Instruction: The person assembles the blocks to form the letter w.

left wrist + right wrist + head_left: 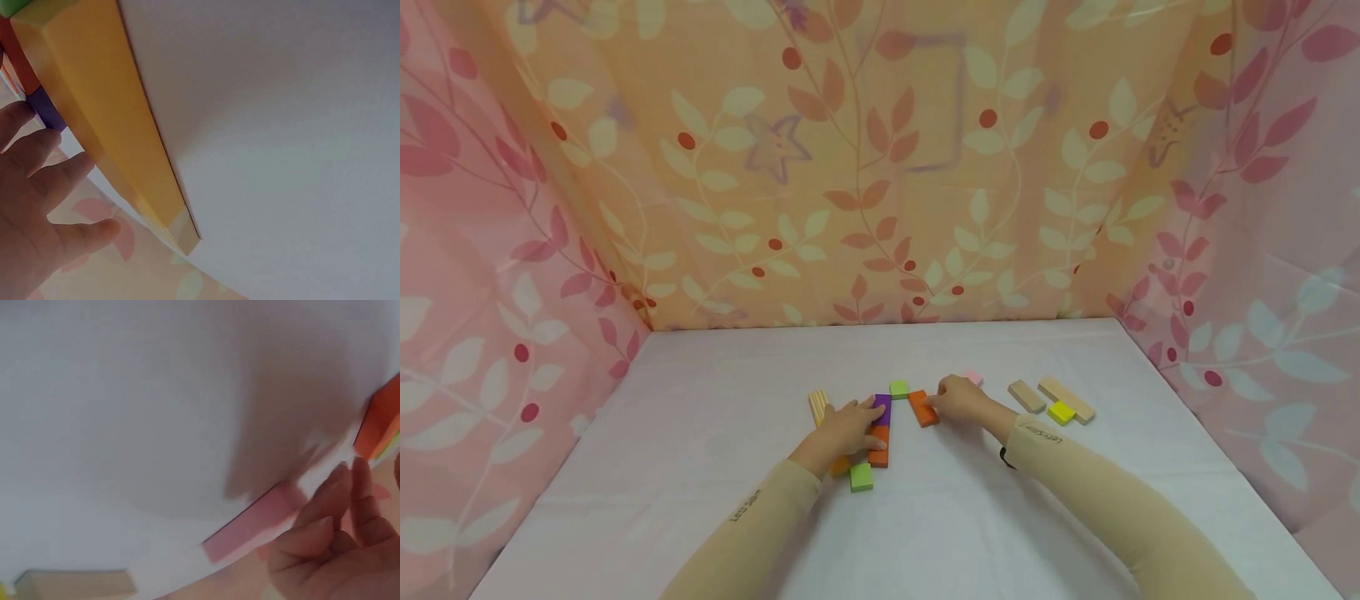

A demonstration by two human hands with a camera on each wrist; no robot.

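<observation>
My left hand (844,429) spreads its fingers over a purple block (883,407) and an orange block (879,457), which lie end to end. Fingertips touch the purple one. Beneath this hand runs a yellow-orange block (106,106), partly hidden in the head view. Just right of that row, the fingertips of my right hand (962,400) pinch the edge of a separate orange block (922,410) lying flat; its other fingers curl inward. One green block (898,389) sits behind, between the orange pieces. Another green block (861,478) lies at the near end.
A pink block (253,525) lies beyond the right hand. Farther right are two tan blocks, a short one (1026,397) and a long one (1078,406), with a yellow block (1062,412) against the long one. Ridged pale pieces (817,404) lie left of the left hand. Patterned curtains (880,167) surround the white table.
</observation>
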